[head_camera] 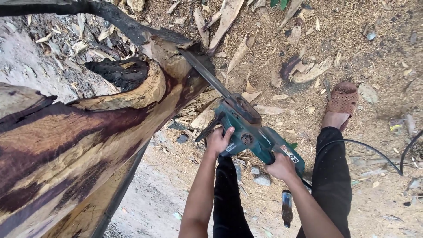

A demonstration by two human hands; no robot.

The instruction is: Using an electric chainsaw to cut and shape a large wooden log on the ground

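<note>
Right hand (282, 166): wrapped round the rear grip of the chainsaw (253, 132), fingers curled shut on it, forearm reaching in from the lower edge of the view.
Left hand (219, 140): clamped on the black front handle at the saw's side, thumb over the top — both hands are on the tool, one behind the other.
Chainsaw: a teal electric body held in the air in front of the person's legs, tilted so that its bar (203, 72) runs up and away into the log (88, 132).
How it will handle: to my eye a dense, stiff tool, nose-heavy with the bar out front, and likely to kick or twist where the chain bites; the two handles look like the only safe places to hold it, well clear of the chain.
Cable (374, 152): a black lead loops over the ground to the right of the person's leg, towards the back of the saw.
Bottle (287, 207): a small dark one lies on the ground between the legs.
Foot (341, 103): in a brown perforated slipper, planted on sawdust just beyond the saw.
Log: huge, leaning across the left of the view, its cut face streaked dark purple and yellow; the bar's tip is buried in its far end, beside a charred hollow.
Ground (352, 35): sawdust and pale wood chips, thickest beyond the log.
</note>
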